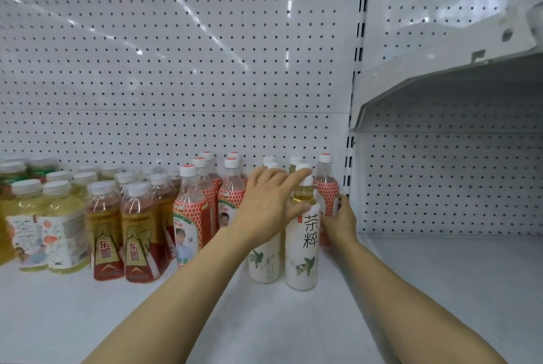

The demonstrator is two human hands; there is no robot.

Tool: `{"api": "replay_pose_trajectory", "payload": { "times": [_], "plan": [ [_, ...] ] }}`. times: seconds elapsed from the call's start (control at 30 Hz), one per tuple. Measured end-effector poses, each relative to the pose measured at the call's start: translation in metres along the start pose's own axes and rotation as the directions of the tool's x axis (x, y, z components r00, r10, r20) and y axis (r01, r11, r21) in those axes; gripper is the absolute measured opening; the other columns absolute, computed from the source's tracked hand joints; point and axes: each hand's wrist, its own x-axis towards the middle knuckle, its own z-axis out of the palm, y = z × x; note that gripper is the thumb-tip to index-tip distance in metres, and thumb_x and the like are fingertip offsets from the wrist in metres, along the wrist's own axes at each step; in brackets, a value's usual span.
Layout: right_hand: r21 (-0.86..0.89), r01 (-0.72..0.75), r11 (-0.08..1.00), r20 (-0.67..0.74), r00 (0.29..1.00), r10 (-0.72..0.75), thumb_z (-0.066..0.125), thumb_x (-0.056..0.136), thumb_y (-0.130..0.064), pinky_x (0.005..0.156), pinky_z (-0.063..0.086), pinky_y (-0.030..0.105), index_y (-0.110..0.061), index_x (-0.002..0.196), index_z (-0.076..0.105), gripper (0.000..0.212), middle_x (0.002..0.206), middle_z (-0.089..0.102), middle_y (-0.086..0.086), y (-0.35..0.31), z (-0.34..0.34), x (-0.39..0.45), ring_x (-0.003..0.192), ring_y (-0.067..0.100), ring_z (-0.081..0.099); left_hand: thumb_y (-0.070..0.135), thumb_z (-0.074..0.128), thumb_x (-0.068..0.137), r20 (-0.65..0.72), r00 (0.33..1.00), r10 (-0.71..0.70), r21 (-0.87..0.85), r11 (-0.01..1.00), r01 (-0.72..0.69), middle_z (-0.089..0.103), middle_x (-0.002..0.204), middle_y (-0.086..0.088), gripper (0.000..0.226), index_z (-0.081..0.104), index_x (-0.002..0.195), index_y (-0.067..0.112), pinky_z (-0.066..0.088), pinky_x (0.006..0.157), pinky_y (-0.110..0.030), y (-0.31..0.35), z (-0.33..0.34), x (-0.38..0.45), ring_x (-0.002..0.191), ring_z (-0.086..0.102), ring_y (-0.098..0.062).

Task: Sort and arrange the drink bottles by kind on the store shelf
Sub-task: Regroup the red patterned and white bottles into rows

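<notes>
A white-labelled tea bottle (302, 249) stands at the front of the shelf (293, 322), with a second like it (264, 263) just to its left. My left hand (270, 205) lies over their necks, fingers spread across the front bottle's cap. My right hand (339, 222) wraps around a red honeycomb-label bottle (326, 187) behind the tea bottle, by the shelf's upright. More red honeycomb bottles (191, 217) stand left of my arms. Further left are red-and-gold label bottles (138, 240) and yellow tea bottles (55, 234).
A white pegboard back wall (176, 70) rises behind the bottles. A slotted upright (351, 152) divides this bay from the right bay, where another shelf (446, 93) juts out overhead above a lower shelf floor (458, 269).
</notes>
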Motion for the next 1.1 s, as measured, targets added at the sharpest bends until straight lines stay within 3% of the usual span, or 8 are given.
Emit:
{"api": "replay_pose_trajectory", "payload": {
  "times": [0.13, 0.37, 0.57, 0.67, 0.8, 0.93, 1.03, 1.1],
  "plan": [
    [-0.031, 0.003, 1.0, -0.064, 0.998, -0.005, 0.085, 0.067, -0.022, 0.068, 0.047, 0.024, -0.02, 0.12, 0.049, 0.063, 0.105, 0.063, -0.004, -0.015, -0.012, -0.027, 0.09, 0.014, 0.061, 0.061, 0.045, 0.093, 0.007, 1.0, 0.004, -0.005, 1.0, -0.004, 0.055, 0.139, 0.005, 0.066, 0.028, 0.152, 0.035, 0.013, 0.118, -0.04, 0.001, 0.0, 0.0, 0.134, 0.038, -0.018],
    [0.084, 0.016, 0.996, -0.119, 0.993, -0.006, 0.082, 0.066, 0.0, 0.06, 0.047, 0.026, -0.019, 0.118, 0.051, 0.063, 0.098, 0.064, -0.003, -0.038, -0.028, -0.086, 0.083, 0.014, 0.064, 0.057, 0.047, 0.095, 0.017, 1.0, 0.014, -0.045, 0.999, -0.013, 0.054, 0.142, 0.001, 0.065, 0.028, 0.153, 0.034, 0.009, 0.119, -0.042, 0.003, -0.004, 0.0, 0.138, 0.036, -0.021],
    [0.118, 0.076, 0.99, -0.161, 0.985, -0.057, 0.083, 0.064, -0.001, 0.082, 0.056, 0.045, -0.021, 0.122, 0.053, 0.068, 0.111, 0.067, 0.001, -0.057, -0.043, -0.138, 0.097, 0.022, 0.067, 0.05, 0.058, 0.092, -0.04, 0.995, 0.095, -0.069, 0.993, -0.098, 0.036, 0.156, -0.001, 0.072, 0.028, 0.154, 0.029, 0.013, 0.12, -0.04, -0.016, -0.022, -0.019, 0.146, 0.024, -0.023],
    [0.141, 0.061, 0.988, -0.096, 0.994, -0.047, 0.082, 0.065, 0.002, 0.084, 0.055, 0.045, -0.025, 0.116, 0.058, 0.063, 0.11, 0.07, 0.001, -0.061, -0.043, -0.168, 0.099, 0.022, 0.068, 0.042, 0.066, 0.089, -0.12, 0.992, 0.023, -0.064, 0.997, -0.031, 0.033, 0.158, -0.003, 0.079, 0.026, 0.155, 0.023, 0.014, 0.12, -0.04, -0.043, -0.032, -0.04, 0.147, 0.022, -0.025],
    [0.183, -0.004, 0.983, 0.103, 0.995, -0.015, 0.079, 0.064, 0.008, 0.083, 0.056, 0.039, -0.023, 0.119, 0.059, 0.066, 0.107, 0.073, -0.002, -0.065, -0.018, -0.201, 0.099, 0.019, 0.069, 0.039, 0.076, 0.082, -0.18, 0.97, -0.165, -0.09, 0.985, 0.15, 0.032, 0.157, -0.008, 0.085, 0.03, 0.152, 0.019, 0.016, 0.121, -0.046, -0.08, -0.046, -0.057, 0.147, 0.02, -0.03],
    [0.156, -0.052, 0.986, 0.25, 0.968, 0.011, 0.077, 0.064, 0.011, 0.091, 0.054, 0.04, -0.022, 0.121, 0.058, 0.069, 0.111, 0.072, -0.001, -0.065, 0.032, -0.209, 0.105, 0.018, 0.067, 0.038, 0.08, 0.079, -0.061, 0.947, -0.315, -0.167, 0.939, 0.301, 0.027, 0.157, -0.014, 0.093, 0.027, 0.153, 0.017, 0.025, 0.118, -0.048, -0.116, -0.06, -0.069, 0.145, 0.024, -0.034],
    [0.109, -0.06, 0.992, 0.288, 0.957, 0.026, 0.078, 0.067, 0.006, 0.097, 0.051, 0.046, -0.022, 0.126, 0.056, 0.069, 0.115, 0.07, -0.001, -0.066, 0.063, -0.204, 0.108, 0.019, 0.065, 0.026, 0.081, 0.079, 0.095, 0.94, -0.329, -0.333, 0.879, 0.342, 0.035, 0.152, -0.016, 0.103, 0.014, 0.157, 0.022, 0.043, 0.101, -0.044, -0.126, -0.065, -0.078, 0.133, 0.043, -0.034],
    [0.1, -0.063, 0.993, 0.311, 0.95, 0.029, 0.078, 0.069, 0.004, 0.099, 0.05, 0.048, -0.026, 0.127, 0.053, 0.07, 0.117, 0.069, -0.001, -0.069, 0.077, -0.2, 0.11, 0.019, 0.063, 0.019, 0.081, 0.08, 0.112, 0.934, -0.34, -0.383, 0.852, 0.357, 0.038, 0.152, -0.015, 0.11, 0.004, 0.157, 0.024, 0.049, 0.093, -0.041, -0.123, -0.062, -0.083, 0.127, 0.052, -0.032]
  ]
}}
